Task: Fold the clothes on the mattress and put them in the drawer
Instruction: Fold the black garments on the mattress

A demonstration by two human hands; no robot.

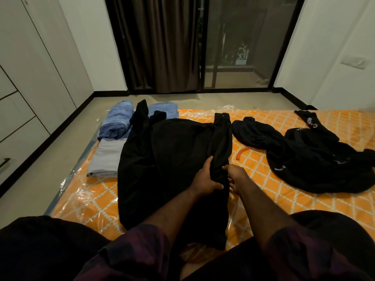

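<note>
A large black garment (166,159) lies spread on the orange patterned mattress (263,191) in front of me, with one sleeve (222,134) folded lengthwise over its right side. My left hand (205,177) grips that sleeve from the left, thumb curled under the fabric. My right hand (236,178) pinches the sleeve's right edge. A second black garment (316,163) with white lettering lies crumpled on the mattress to the right. Folded blue jeans (118,120) and a folded grey cloth (105,157) sit at the mattress's left edge.
White cabinets with drawers (18,118) line the left wall across a strip of grey floor. An orange strap (242,152) lies between the two black garments. Dark curtains (162,43) and a glass door (243,43) stand beyond the mattress. Clear plastic wrap covers the mattress.
</note>
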